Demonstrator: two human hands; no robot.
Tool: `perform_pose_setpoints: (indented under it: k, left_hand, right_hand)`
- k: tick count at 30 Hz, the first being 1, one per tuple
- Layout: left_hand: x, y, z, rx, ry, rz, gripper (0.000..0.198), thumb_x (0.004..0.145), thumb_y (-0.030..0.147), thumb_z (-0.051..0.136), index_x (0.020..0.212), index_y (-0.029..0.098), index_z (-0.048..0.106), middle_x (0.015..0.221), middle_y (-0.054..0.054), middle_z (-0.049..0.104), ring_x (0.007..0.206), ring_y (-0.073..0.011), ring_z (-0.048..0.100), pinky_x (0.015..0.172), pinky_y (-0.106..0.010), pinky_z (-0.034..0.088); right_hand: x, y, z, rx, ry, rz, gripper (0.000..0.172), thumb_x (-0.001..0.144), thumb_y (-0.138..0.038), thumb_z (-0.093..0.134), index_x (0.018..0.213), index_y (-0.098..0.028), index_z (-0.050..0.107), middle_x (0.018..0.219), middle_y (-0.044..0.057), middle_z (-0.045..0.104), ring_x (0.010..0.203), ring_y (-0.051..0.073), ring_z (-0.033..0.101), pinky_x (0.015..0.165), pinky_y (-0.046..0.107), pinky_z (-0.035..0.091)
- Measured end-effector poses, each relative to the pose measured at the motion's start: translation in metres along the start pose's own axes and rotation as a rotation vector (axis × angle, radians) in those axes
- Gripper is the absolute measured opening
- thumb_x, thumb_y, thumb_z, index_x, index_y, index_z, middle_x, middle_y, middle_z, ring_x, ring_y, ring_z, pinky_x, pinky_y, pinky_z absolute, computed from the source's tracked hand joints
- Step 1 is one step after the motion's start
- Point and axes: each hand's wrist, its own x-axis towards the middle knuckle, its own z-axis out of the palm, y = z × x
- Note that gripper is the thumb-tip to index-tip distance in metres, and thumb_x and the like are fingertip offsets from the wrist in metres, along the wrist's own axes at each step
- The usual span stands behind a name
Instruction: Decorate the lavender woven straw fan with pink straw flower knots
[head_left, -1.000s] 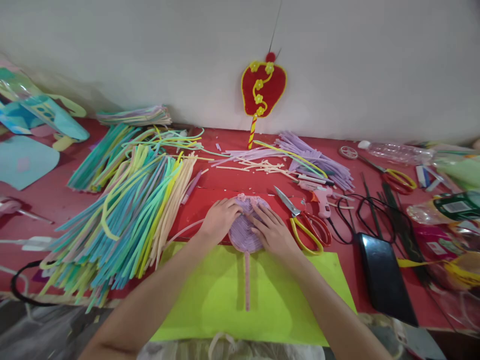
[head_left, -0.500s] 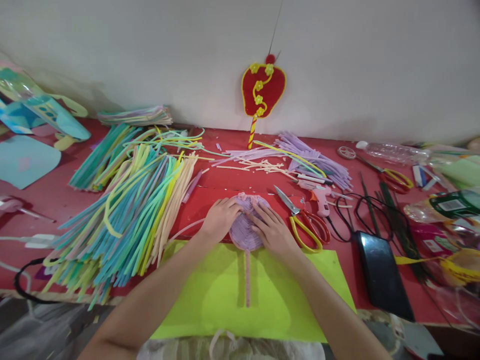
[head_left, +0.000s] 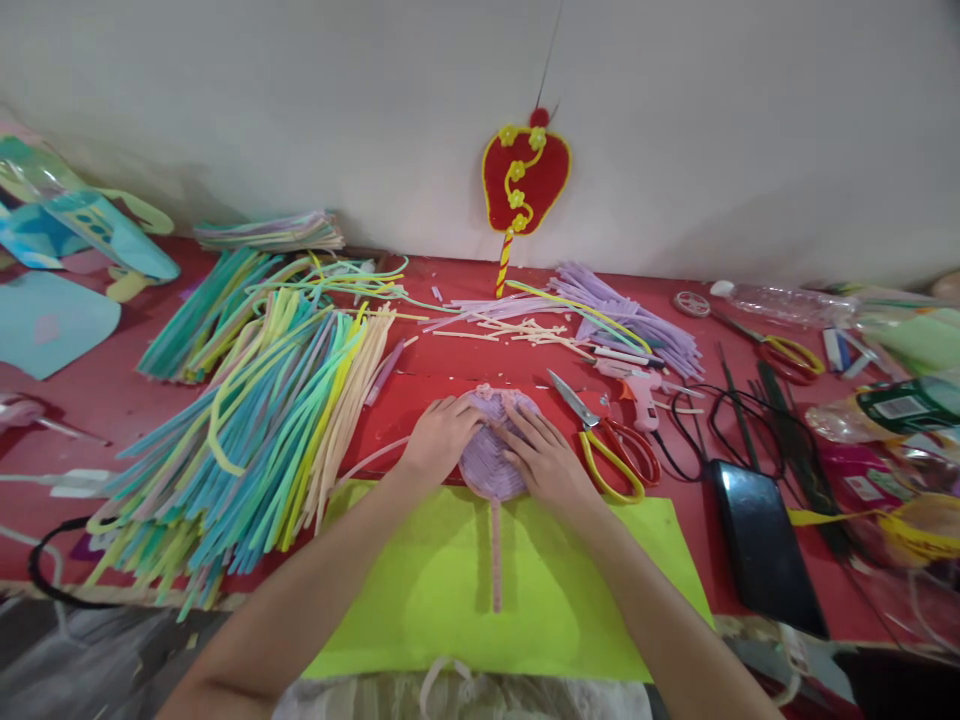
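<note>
A round lilac fan (head_left: 491,465) made of pipe cleaners lies flat, its pink handle (head_left: 496,560) pointing toward me over a lime-green sheet (head_left: 420,600). My left hand (head_left: 444,435) rests on the fan's upper left side with fingers stretched out. On the right side my right hand (head_left: 551,450) lies with fingers spread across the lilac surface. Small pink curls (head_left: 486,391) show along the top rim. Both hands cover part of the disc. Close to the right hand are scissors (head_left: 600,440) with red and yellow handles.
Bundles of coloured pipe cleaners (head_left: 262,440) fill the left; lilac ones (head_left: 634,315) lie at the back right. A red fan (head_left: 527,180) stands against the wall. To the right are a pink glue gun (head_left: 641,395), black phone (head_left: 769,550), second scissors (head_left: 791,358) and plastic bottle (head_left: 795,305).
</note>
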Motion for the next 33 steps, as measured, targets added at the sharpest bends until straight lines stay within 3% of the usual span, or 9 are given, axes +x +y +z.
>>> perform_pose_setpoints:
  k: [9,21,28,33]
  left_hand:
    - [-0.0036,-0.0034,-0.002,-0.124,0.027,-0.048,0.015,0.088,0.02,0.048,0.092,0.018,0.062,0.094,-0.003,0.063,0.087,-0.0159,0.055,0.083,-0.031,0.042]
    - [-0.0004,0.0047,-0.0038,0.047,0.059,-0.032,0.013,0.086,0.023,0.051,0.082,0.018,0.062,0.087,-0.003,0.062,0.082,-0.018,0.054,0.075,-0.033,0.039]
    - [-0.0017,0.0041,-0.0028,-0.015,0.053,-0.077,0.014,0.087,0.024,0.05,0.085,0.017,0.061,0.089,-0.004,0.061,0.082,-0.0177,0.055,0.077,-0.033,0.041]
    - [-0.0041,-0.0006,-0.0061,-0.097,0.135,-0.164,0.013,0.086,0.026,0.052,0.093,0.017,0.059,0.092,-0.005,0.058,0.088,-0.0179,0.054,0.081,-0.033,0.043]
  right_hand:
    - [-0.0004,0.0003,-0.0001,0.009,0.022,-0.011,0.04,0.093,-0.03,0.035,0.131,-0.023,0.046,0.143,0.007,0.038,0.134,0.023,0.029,0.107,0.045,0.032]
    - [-0.0003,0.0003,0.0,0.001,0.015,-0.009,0.041,0.093,-0.03,0.035,0.132,-0.024,0.044,0.144,0.006,0.035,0.135,0.022,0.029,0.109,0.044,0.031]
    - [-0.0006,-0.0008,-0.0001,-0.004,0.024,-0.007,0.041,0.093,-0.029,0.035,0.133,-0.024,0.044,0.144,0.006,0.036,0.134,0.022,0.029,0.108,0.044,0.032]
    - [-0.0013,-0.0001,0.001,-0.006,0.033,-0.015,0.041,0.093,-0.029,0.035,0.133,-0.024,0.043,0.144,0.006,0.037,0.134,0.022,0.029,0.108,0.044,0.032]
